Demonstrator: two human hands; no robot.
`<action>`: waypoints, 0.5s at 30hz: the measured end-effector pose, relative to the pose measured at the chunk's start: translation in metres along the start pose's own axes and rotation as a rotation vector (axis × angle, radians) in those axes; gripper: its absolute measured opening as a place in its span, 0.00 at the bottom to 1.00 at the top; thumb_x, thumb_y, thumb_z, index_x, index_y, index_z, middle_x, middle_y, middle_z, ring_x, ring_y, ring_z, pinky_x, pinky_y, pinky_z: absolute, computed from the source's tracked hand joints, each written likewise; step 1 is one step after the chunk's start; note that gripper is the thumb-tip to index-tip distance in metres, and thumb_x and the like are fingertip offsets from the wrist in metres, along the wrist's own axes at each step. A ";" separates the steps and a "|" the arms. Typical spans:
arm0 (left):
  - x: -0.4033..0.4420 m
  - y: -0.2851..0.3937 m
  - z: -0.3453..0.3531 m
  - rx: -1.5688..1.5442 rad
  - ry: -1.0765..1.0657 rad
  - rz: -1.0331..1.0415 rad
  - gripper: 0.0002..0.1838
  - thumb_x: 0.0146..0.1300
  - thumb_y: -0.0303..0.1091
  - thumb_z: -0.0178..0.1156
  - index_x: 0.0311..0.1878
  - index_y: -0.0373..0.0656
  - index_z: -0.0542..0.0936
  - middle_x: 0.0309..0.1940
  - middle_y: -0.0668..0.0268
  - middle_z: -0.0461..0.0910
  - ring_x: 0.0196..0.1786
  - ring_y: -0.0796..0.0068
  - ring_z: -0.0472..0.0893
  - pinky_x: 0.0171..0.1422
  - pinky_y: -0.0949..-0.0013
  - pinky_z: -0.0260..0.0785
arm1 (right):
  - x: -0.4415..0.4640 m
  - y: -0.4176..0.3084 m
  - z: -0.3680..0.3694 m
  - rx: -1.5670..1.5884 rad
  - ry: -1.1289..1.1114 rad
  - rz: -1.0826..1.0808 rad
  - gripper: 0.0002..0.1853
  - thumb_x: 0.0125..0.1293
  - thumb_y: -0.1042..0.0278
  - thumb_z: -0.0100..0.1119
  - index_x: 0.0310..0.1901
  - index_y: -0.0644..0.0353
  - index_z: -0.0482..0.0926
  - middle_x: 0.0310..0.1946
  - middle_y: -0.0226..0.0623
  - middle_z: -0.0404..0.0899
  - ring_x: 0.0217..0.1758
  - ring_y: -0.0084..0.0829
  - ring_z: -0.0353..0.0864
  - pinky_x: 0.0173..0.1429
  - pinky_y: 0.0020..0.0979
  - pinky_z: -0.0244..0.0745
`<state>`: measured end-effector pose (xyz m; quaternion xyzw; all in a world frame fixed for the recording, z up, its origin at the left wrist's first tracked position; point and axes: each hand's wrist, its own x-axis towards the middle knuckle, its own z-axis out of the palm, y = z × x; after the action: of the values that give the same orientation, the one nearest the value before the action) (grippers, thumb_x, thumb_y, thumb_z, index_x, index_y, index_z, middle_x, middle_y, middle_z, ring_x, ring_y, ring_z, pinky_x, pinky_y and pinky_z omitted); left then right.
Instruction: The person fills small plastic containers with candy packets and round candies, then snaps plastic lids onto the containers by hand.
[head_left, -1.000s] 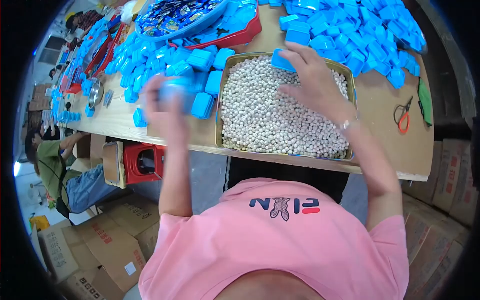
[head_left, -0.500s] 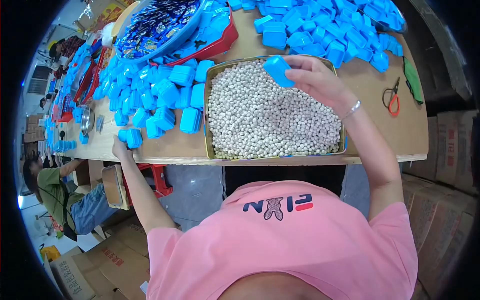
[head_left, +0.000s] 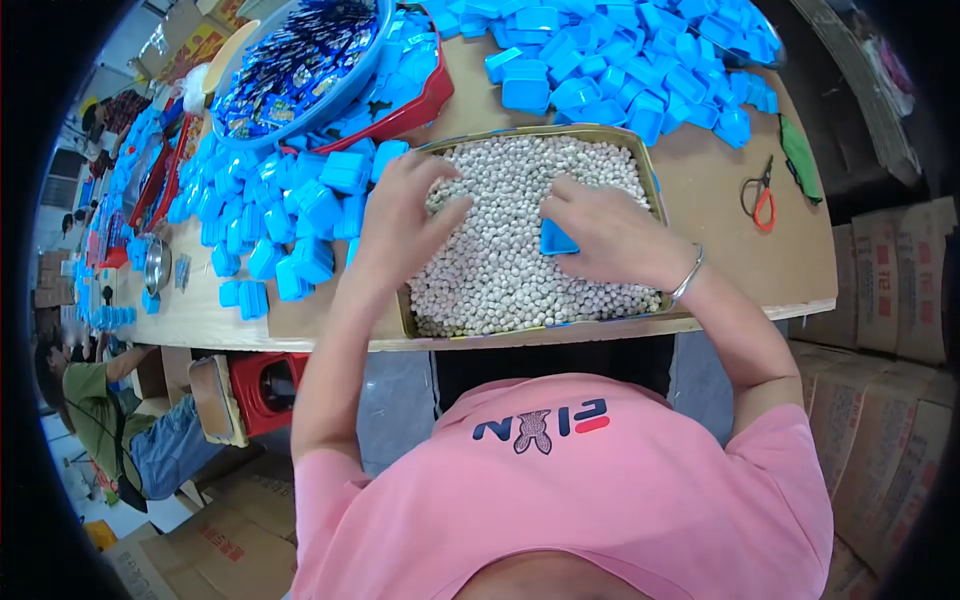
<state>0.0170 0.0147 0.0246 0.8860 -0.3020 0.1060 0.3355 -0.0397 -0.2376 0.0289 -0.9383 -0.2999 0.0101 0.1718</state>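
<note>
A rectangular tin tray full of small whitish balls lies in front of me at the table edge. My right hand is down at the balls, its fingers closed on a small blue plastic box; part of the box is hidden by the hand. Over the tray's left side is my left hand, thumb and fingers apart, with nothing seen between them. Many closed-looking blue boxes are heaped just left of that hand.
Loose blue boxes pile up at the back. A blue basin of shiny packets and a red tray stand back left. Orange-handled scissors and a green cloth lie right. A person sits far left.
My left hand has come from the blue boxes at the table's front left to above the tray. My right hand has lowered the blue box into the balls.
</note>
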 end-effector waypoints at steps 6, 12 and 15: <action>0.128 -0.040 0.083 0.253 0.054 0.069 0.16 0.53 0.30 0.65 0.45 0.39 0.79 0.40 0.60 0.79 0.37 0.63 0.77 0.41 0.64 0.70 | -0.018 -0.001 0.018 0.096 0.204 -0.005 0.20 0.51 0.70 0.67 0.46 0.61 0.74 0.39 0.38 0.71 0.35 0.43 0.75 0.40 0.40 0.72; 0.147 -0.072 0.101 -0.021 -0.005 -0.034 0.17 0.53 0.27 0.62 0.48 0.41 0.78 0.36 0.57 0.80 0.33 0.57 0.79 0.38 0.58 0.71 | -0.034 0.029 0.001 0.380 0.547 -0.005 0.15 0.56 0.72 0.65 0.46 0.62 0.77 0.43 0.36 0.75 0.34 0.32 0.75 0.38 0.31 0.71; 0.119 -0.043 0.081 -0.292 0.130 0.096 0.20 0.51 0.21 0.59 0.51 0.43 0.78 0.36 0.60 0.82 0.32 0.61 0.79 0.36 0.61 0.71 | -0.032 0.044 -0.007 0.554 0.507 0.245 0.11 0.59 0.73 0.63 0.44 0.63 0.80 0.42 0.33 0.77 0.33 0.24 0.73 0.37 0.25 0.69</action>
<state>0.1365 -0.0686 -0.0123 0.8037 -0.3339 0.1341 0.4739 -0.0408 -0.2913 0.0185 -0.8580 -0.1199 -0.1212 0.4845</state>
